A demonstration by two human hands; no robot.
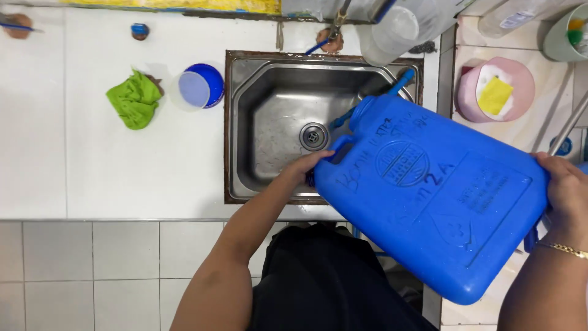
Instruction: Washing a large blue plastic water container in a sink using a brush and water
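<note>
Jerrycan: a large blue plastic jerrycan [441,196] is held tilted over the right part of the sink, its neck turned toward the basin and its base out past the table edge.
Left hand: the left hand [309,165] is closed around the jerrycan's handle at the neck end, just above the sink's front rim.
Right hand: the right hand [566,187] is pressed against the jerrycan's far right end, fingers curled over its edge; a gold bracelet [566,249] is worn on the wrist.
Sink: a steel sink [269,116] is set into the white table [92,171], with a round drain [313,135] in the basin floor.
Left of sink: a blue cup [201,86] is seen just beside the sink rim, and a crumpled green cloth [135,99] lies near it.
Right of sink: a pink round container [490,92] carrying a yellow sponge [494,95] is placed on a tiled ledge.
Below: grey floor tiles [92,270] are visible under the table edge.
</note>
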